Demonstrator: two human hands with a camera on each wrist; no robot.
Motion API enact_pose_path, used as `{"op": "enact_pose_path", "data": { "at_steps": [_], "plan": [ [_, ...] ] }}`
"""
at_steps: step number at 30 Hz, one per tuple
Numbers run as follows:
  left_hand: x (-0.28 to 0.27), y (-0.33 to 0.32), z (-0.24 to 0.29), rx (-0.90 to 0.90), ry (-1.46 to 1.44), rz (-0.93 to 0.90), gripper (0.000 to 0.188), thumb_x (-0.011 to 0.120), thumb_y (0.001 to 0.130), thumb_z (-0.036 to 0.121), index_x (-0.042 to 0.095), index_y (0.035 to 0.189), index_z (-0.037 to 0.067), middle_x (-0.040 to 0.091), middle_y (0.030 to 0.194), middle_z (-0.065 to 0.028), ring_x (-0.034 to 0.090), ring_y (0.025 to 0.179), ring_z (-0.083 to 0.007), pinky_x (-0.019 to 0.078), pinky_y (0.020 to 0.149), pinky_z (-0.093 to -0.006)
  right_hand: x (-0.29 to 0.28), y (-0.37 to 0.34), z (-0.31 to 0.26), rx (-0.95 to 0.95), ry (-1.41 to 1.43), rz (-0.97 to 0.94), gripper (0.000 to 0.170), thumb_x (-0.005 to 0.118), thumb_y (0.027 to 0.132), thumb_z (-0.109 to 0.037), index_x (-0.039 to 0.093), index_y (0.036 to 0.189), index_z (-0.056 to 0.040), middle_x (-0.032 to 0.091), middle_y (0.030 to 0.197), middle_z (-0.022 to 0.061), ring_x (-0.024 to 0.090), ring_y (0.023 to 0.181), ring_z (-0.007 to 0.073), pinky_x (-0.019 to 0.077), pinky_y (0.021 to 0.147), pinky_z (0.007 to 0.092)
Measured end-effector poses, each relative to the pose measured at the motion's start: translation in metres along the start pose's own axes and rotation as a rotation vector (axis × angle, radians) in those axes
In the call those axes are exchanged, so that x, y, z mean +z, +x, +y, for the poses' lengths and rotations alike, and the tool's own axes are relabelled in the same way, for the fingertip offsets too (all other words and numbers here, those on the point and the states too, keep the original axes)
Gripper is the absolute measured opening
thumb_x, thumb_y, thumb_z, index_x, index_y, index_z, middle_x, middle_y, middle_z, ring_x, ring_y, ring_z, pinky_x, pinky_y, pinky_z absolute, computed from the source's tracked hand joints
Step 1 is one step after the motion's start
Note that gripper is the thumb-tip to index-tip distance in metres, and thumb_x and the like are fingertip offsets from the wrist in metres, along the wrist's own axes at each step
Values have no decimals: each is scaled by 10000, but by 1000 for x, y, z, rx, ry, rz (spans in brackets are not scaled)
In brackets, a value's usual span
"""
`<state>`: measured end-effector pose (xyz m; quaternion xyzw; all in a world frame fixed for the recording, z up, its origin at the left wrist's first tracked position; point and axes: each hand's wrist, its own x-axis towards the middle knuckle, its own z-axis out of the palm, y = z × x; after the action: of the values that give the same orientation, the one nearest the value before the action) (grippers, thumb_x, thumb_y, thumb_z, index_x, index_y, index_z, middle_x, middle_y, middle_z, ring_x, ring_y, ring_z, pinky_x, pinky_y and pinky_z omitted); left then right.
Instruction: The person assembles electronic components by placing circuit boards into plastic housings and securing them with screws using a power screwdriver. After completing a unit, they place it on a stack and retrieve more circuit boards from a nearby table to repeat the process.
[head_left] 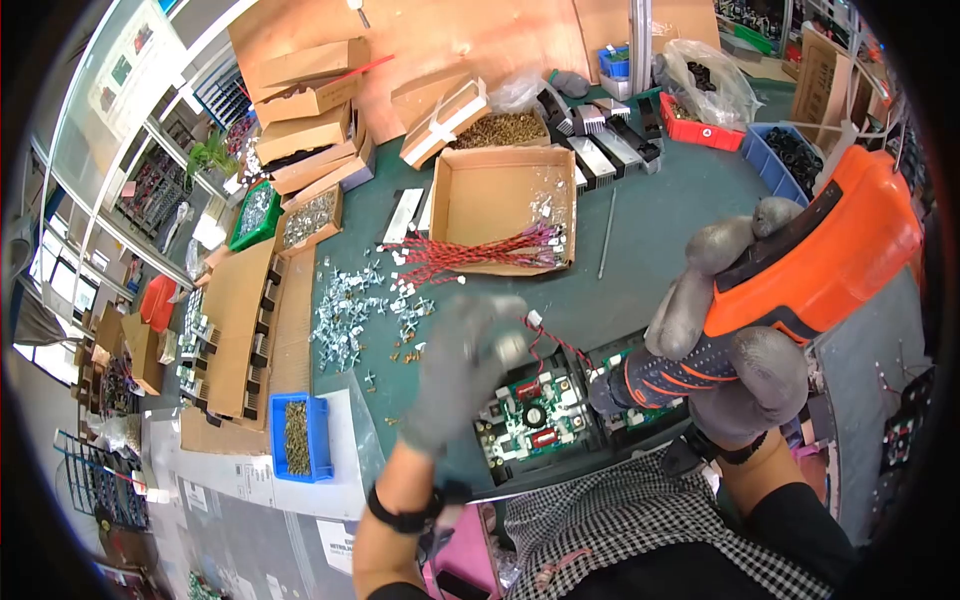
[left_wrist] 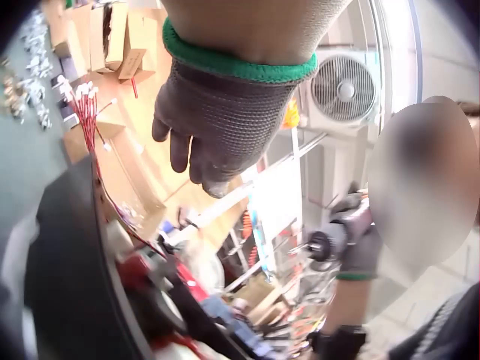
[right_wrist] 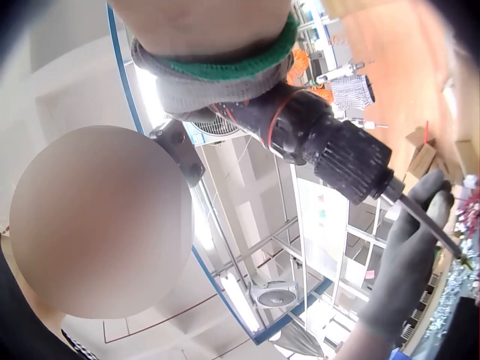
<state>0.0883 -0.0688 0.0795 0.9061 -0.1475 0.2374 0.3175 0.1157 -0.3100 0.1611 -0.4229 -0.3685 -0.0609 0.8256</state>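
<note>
My gloved right hand [head_left: 765, 385] grips an orange and black cordless drill [head_left: 830, 250], its nose pointing left over a black housing. From the drill chuck [right_wrist: 352, 161] sticks a long driver bit [right_wrist: 431, 225] with a small yellowish tip. My gloved left hand [head_left: 450, 370], blurred in the head view, hovers over the left edge of a green circuit board [head_left: 535, 415] in the housing. In the left wrist view the left hand's fingers [left_wrist: 180, 150] hang loosely bent, with nothing visible in them. Red and black wires [head_left: 560, 345] rise from the board.
Silvery small parts [head_left: 345, 310] lie scattered left of the hands, with a few brass-coloured screws [head_left: 405, 355]. A cardboard tray [head_left: 505, 200] bears red-black wire bundles [head_left: 470, 255]. A blue bin [head_left: 318, 440] holds screws. A thin metal rod [head_left: 607, 235] lies behind the drill.
</note>
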Motion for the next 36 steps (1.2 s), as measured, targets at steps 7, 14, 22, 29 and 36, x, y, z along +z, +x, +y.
{"op": "enact_pose_path", "data": {
  "at_steps": [7, 14, 22, 29, 36],
  "plan": [
    [54, 111, -93, 43, 677, -494, 113, 664, 813, 160, 748, 854, 223, 670, 942, -5, 570, 1025, -226, 271, 1125, -426, -6, 2, -9, 30, 28, 113, 675, 748, 780, -114, 375, 1340, -55, 613, 1139, 180, 692, 721, 248, 598, 599, 355],
    [31, 129, -91, 99, 710, -166, 152, 656, 794, 160, 739, 889, 245, 671, 929, 12, 565, 1024, -238, 244, 1124, -436, -17, 4, -12, 91, 17, 157, 687, 805, 761, -125, 396, 1309, -58, 621, 1123, 180, 693, 725, 250, 612, 628, 356],
    [-69, 92, -106, -272, -469, 596, 104, 561, 966, 108, 655, 980, 67, 640, 935, -23, 566, 875, -78, 453, 822, -239, 0, -5, -10, 145, 3, 105, 697, 822, 746, -150, 399, 1293, -63, 635, 1085, 167, 690, 717, 242, 606, 636, 346],
    [-96, 56, -93, -132, -822, 691, 116, 547, 988, 153, 610, 1009, 58, 622, 947, -22, 580, 924, -129, 464, 871, -275, 22, -10, -19, 162, 34, 95, 675, 825, 742, -173, 397, 1251, -58, 630, 1076, 167, 690, 706, 245, 609, 616, 338],
    [-66, -34, -19, 259, 520, -87, 249, 662, 715, 52, 675, 924, 187, 673, 952, 31, 626, 978, -184, 364, 1075, -451, 19, -12, -9, 170, 54, -49, 631, 725, 750, -74, 346, 1253, -30, 601, 1105, 192, 690, 705, 266, 615, 596, 358]
  ]
}}
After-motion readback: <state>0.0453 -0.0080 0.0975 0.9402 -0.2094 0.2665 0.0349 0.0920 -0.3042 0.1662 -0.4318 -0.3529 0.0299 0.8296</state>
